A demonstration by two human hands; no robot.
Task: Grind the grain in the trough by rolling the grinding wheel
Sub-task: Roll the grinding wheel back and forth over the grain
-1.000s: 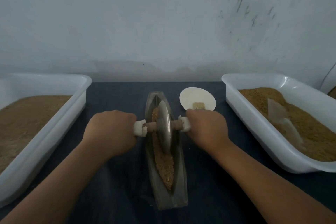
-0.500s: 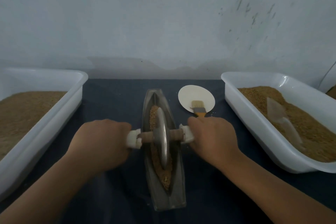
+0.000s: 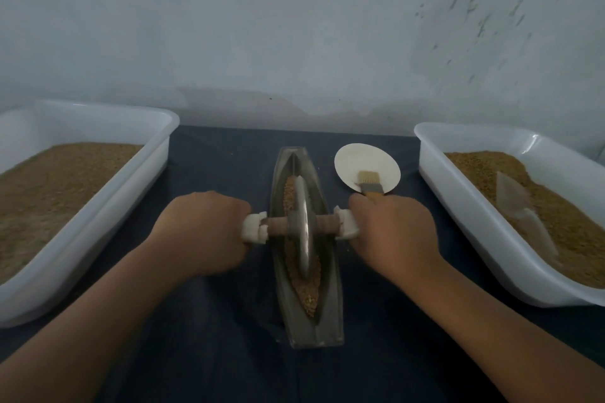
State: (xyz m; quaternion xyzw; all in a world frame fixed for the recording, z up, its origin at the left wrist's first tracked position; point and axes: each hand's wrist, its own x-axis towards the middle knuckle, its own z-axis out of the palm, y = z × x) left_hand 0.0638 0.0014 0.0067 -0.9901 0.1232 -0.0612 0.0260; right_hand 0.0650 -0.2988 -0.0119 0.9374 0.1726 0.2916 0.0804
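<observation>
1. two bare forearms reach in from the near edge over a dark blue table (image 3: 229, 337).
2. a long, narrow metal trough (image 3: 330, 321) lies lengthwise in the middle of the table, with its blunt end nearest the person and its pointed end away.
3. tan grain (image 3: 309, 291) lies in a strip along the trough's groove, from close to the near end up past the wheel.
4. the metal wheel (image 3: 302, 222) stands on edge in the groove about midway along, sitting in the grain. a brown axle (image 3: 276, 227) runs through its centre and ends in a white grip on each side.
5. the left hand (image 3: 203, 232) is curled in a fist round the left grip, knuckles up.
6. the right hand (image 3: 394, 229) wraps the right grip the same way.
7. a white left tub (image 3: 108, 216) holds fine brown meal. a white right tub (image 3: 474, 216) holds coarser tan grain with a clear scoop (image 3: 520, 209) half sunk in it — both tubs stand apart from the trough.
8. just beyond the right hand a round pale plate (image 3: 360, 162) lies beside the trough's far end. a brush (image 3: 369, 183) rests with its bristles on the plate, its handle hidden behind the hand.
9. a pale, scuffed wall (image 3: 294, 26) closes the back.
</observation>
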